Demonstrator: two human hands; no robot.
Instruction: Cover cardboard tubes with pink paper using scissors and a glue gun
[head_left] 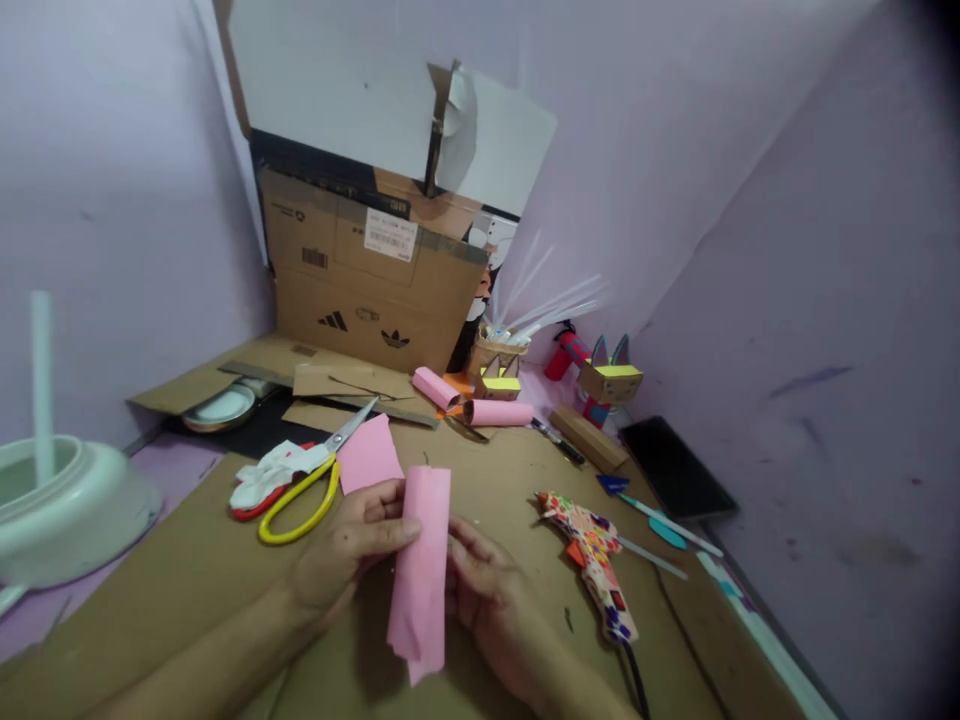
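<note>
A pink paper roll [421, 570] stands nearly upright between my hands, its lower edge uneven. My left hand [349, 550] holds its upper left side, thumb pressed on the front. On the roll's right side my right hand [495, 595] is curled against it, some fingers hidden behind the paper. Flat pink paper [370, 453] lies just beyond my left hand, beside scissors with yellow handles [300, 503]. A floral glue gun [592, 560] rests to the right of my right hand.
Two pink rolls [501, 413] lie farther back near small cardboard boxes with ears [611, 382]. A large cardboard box [367, 280] stands behind. At the right are a black tablet-like object [677, 466] and a craft knife [559, 441]; a white pot [82, 510] is at the left.
</note>
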